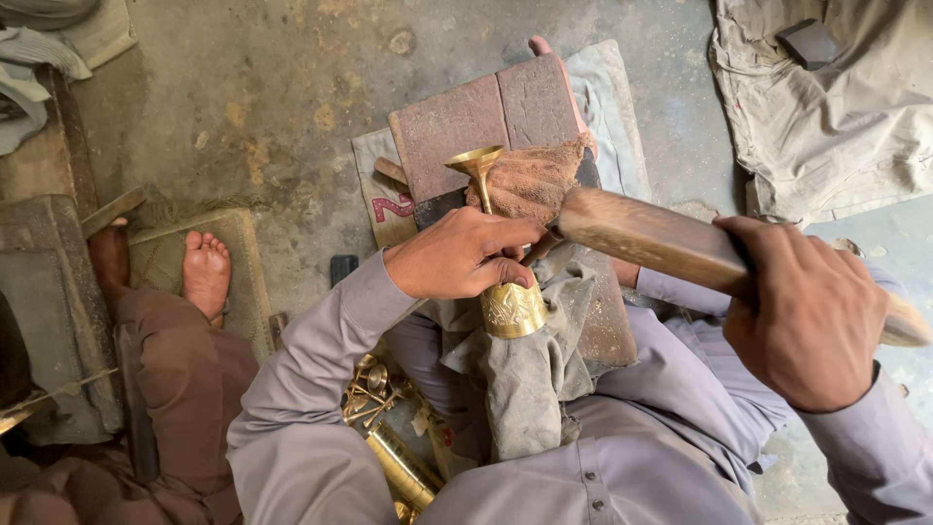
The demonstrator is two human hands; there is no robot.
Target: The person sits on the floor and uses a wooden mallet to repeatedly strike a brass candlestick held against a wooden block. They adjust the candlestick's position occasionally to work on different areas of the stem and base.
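On a stained concrete workshop floor (292,107), a seated person's left hand (457,255) grips an engraved golden brass goblet (501,282) laid over grey cloth (530,379) on reddish bricks (476,122). The right hand (802,311) clasps a thick wooden mallet (651,238) touching it. Shaping seems underway; steady, aimed blows are needed.

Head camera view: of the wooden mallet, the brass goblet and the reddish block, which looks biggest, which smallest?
1. Reddish block, clearly the broadest.
2. Wooden mallet, though it sits nearer the camera, so its rank is unsure.
3. Brass goblet, partly hidden by the left hand.
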